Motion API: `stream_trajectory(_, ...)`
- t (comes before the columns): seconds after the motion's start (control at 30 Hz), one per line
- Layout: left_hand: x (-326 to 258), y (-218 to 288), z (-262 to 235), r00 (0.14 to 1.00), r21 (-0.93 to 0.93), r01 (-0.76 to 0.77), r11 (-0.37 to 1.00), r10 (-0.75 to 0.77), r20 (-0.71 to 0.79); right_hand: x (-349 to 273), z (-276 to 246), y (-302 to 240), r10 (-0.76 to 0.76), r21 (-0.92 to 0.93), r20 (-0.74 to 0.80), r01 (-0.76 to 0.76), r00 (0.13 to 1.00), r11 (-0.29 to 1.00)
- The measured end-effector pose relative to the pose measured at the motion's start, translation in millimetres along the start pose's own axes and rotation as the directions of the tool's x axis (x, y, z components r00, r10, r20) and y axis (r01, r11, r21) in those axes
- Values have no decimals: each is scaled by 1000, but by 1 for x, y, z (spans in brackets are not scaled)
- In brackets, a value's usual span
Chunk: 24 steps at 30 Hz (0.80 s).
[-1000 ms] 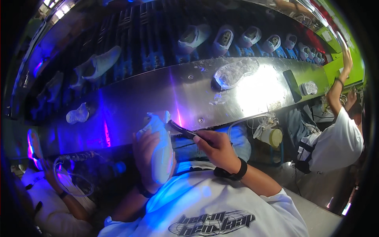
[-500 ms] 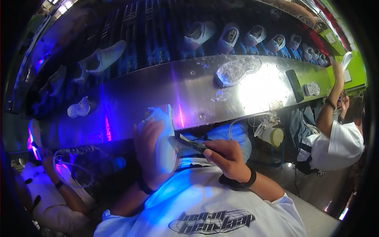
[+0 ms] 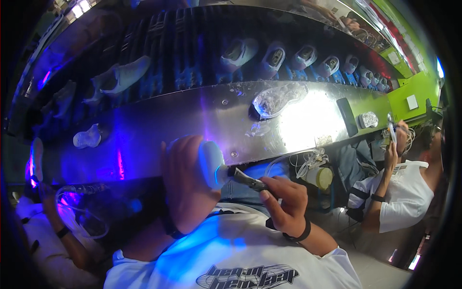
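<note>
My left hand (image 3: 185, 180) is wrapped round a white shoe (image 3: 211, 161), held up over the near edge of the metal bench, its pale rounded end turned to the right. Between the thumb and fingers of my right hand (image 3: 288, 202) is a slim brush (image 3: 249, 179) with a dark handle. The brush's light tip meets the shoe's right side, or comes very close to it. Most of the shoe is hidden behind my left hand.
A sole-shaped pad (image 3: 279, 100) with a crumpled pale surface lies on the metal bench (image 3: 163, 130). White shoes (image 3: 239, 54) line the roller conveyor behind. At the left lies a small white pad (image 3: 88, 137). Co-workers sit on both sides; the right one (image 3: 404, 192) holds a pale object.
My left hand has turned the shoe, so its rounded end now faces right. The brush has shifted slightly right with my right hand. The right co-worker's arms have come down.
</note>
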<state>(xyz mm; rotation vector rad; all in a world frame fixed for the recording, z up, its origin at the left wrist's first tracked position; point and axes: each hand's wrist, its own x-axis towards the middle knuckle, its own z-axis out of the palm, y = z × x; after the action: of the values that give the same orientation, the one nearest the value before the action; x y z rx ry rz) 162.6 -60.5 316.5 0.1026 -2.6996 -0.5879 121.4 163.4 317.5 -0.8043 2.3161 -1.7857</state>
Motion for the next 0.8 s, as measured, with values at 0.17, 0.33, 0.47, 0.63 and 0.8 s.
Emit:
stream_trajectory(0.17, 20, 7, -7, 992, 7, 26, 1000, -27, 123, 20, -23, -14, -59, -225, -15, 54, 998, 973)
stream_trajectory(0.33, 32, -3, -11, 991, -20, -4, 1000, 6, 132, 48, -33, -8, -223, -300, 66, 232, 973, 925)
stream_trajectory(0.47, 42, -17, -14, 994, -88, -12, 996, 21, 109, 65, -27, 6, -103, -109, 97, 114, 990, 988)
stream_trajectory(0.63, 55, -36, -13, 993, -148, -61, 987, 75, 91, 77, 3, 36, -140, 55, 40, 138, 989, 989)
stream_trajectory(0.8, 70, -48, -18, 983, -190, -52, 980, 83, 162, 80, 29, 57, -122, 173, -8, 122, 992, 977)
